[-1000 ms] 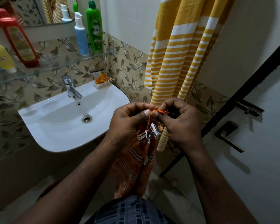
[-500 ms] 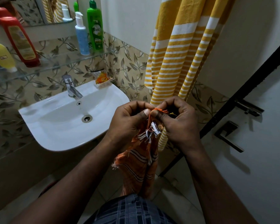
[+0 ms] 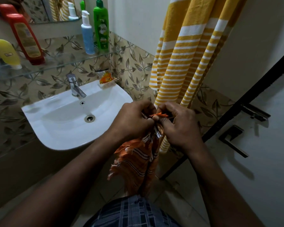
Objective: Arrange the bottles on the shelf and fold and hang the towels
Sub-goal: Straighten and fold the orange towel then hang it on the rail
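"Orange woven towel [image 3: 138,163] with thin white stripes and frayed fringe: where is it in the head view?"

"Hanging from both hands, in the air just right of the white ceramic sink [image 3: 64,128]. It is in front of the lower end of the yellow-and-white striped towel [image 3: 187,54] that hangs against the wall. Its free length drops toward the checked cloth at the person's waist."

"How do the hands have it?"

"The left hand [image 3: 131,122] and the right hand [image 3: 179,126] meet at the top, fingers curled in. Each pinches the bunched upper edge between thumb and fingers, and a tuft of orange fringe sticks out where they meet."

"How will it handle?"

"Light, thin and limp, I judge. It gathers into a rope and holds no shape, and the loose threads could snag. It is best taken at two corners of a fringed edge, with the hands then drawn apart so it spreads flat for folding."

"And the bottles?"

"On the clear glass shelf [image 3: 61,63] above the sink stand a yellow squeeze bottle [image 3: 7,54] beside a red plastic bottle [image 3: 25,38]. Well apart from them, a pale blue pump bottle [image 3: 87,36] stands beside a tall green bottle [image 3: 102,31]."
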Available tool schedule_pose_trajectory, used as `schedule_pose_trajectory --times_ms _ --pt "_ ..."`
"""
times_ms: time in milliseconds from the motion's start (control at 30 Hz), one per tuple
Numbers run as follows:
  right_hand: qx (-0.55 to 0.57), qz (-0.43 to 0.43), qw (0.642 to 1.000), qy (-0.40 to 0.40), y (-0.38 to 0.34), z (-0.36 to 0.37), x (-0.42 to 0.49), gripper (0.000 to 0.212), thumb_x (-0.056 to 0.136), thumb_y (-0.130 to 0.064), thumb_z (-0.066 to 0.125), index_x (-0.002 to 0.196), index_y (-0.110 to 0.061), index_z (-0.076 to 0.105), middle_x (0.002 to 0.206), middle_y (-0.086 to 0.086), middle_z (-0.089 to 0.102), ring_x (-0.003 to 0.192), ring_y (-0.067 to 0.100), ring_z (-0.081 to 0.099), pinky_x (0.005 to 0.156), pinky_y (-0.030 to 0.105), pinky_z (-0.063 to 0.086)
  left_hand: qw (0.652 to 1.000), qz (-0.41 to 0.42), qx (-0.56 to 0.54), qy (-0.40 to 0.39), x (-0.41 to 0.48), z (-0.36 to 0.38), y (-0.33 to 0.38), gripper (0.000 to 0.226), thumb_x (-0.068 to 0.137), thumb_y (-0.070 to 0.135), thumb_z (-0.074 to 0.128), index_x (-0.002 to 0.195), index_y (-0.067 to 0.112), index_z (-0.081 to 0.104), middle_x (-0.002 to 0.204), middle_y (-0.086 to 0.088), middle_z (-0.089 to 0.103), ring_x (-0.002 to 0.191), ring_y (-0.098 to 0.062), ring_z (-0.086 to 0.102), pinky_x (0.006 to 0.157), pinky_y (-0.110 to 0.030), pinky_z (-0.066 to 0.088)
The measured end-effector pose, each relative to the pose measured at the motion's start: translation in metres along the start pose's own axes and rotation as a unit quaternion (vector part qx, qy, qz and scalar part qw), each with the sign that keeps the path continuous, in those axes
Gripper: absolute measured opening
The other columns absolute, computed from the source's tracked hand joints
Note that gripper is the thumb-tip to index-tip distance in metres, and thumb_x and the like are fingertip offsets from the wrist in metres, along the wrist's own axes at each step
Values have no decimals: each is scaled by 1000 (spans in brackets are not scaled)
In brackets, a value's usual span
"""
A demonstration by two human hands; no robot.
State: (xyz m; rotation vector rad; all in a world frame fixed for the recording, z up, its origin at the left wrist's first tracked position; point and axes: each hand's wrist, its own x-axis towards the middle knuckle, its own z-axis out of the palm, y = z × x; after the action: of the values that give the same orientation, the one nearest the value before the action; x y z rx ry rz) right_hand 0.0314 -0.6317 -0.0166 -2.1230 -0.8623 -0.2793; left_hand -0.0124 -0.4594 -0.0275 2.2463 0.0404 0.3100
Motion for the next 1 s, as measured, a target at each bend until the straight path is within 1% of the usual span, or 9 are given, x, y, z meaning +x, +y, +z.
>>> schedule_pose_trajectory --times_ms 100,167,333,500,567,733,800,933,1000 --pt "-27 -26 999 -29 3 -1 -1 7 86 -10 72 92 -13 71 89 -3 69 82 15 63 72 42 52 993 -107 -48 -11 5 3 1 3 86 24 78 86 26 77 83 3 74 81 -17 71 74 -43 61" --pt "-50 -37 997 -50 5 0 -2 12 85 -8 72 96 -13 71 93 -1 71 86 16 64 75 43 54 994 -109 -9 14 5 6 1 6 84 23 75 86 27 78 82 5 74 80 -16 69 71 -37 59" --pt "-52 -22 998 -38 4 3 -4 14 87 -4 72 98 -13 70 92 -2 69 86 15 62 75 39 54 963 89 196 161 0 16 -3 9 84 23 75 92 20 80 85 2 70 71 -20 63 60 -32 52" --pt "-44 -32 998 -25 9 3 -4 15 85 -3 75 92 -13 66 85 -6 62 79 13 56 69 35 49 997 -36 60 -23 7 26 -11 15 87 23 72 77 30 64 70 9 60 72 -17 59 58 -26 35" --pt "-50 -25 998 -35 14 5 -8 18 86 -3 75 93 -15 64 86 -8 60 79 11 54 69 32 48 995 -48 70 -43 7 30 -16 7 86 25 72 81 28 69 71 7 63 74 -18 63 59 -27 38" --pt "-45 1 998 -44 18 9 -15 17 89 -4 72 91 -17 62 86 -8 61 78 10 56 67 23 46 975 49 167 139 2 32 -23 10 83 25 73 91 20 75 79 6 68 68 -15 60 58 -27 41" --pt "-27 -9 999 -36 13 10 -15 17 90 -1 72 92 -15 63 87 -6 62 80 11 58 68 21 48 986 41 126 101 4 34 -25 10 85 23 72 94 21 74 79 12 63 68 -10 57 60 -25 37" --pt "-6 -22 1000 -17 15 2 -13 12 87 1 71 92 -9 66 87 1 65 81 20 61 71 39 52 989 -7 88 -115 7 41 -41 16 92 26 68 106 24 74 80 8 70 74 -7 65 66 -30 49" --pt "-4 -25 999 -28 17 -3 -14 14 88 1 72 91 -11 64 87 -2 63 80 17 60 70 38 52 988 -14 86 -126 5 47 -47 13 93 30 69 105 28 71 82 9 70 77 -7 65 69 -31 52"
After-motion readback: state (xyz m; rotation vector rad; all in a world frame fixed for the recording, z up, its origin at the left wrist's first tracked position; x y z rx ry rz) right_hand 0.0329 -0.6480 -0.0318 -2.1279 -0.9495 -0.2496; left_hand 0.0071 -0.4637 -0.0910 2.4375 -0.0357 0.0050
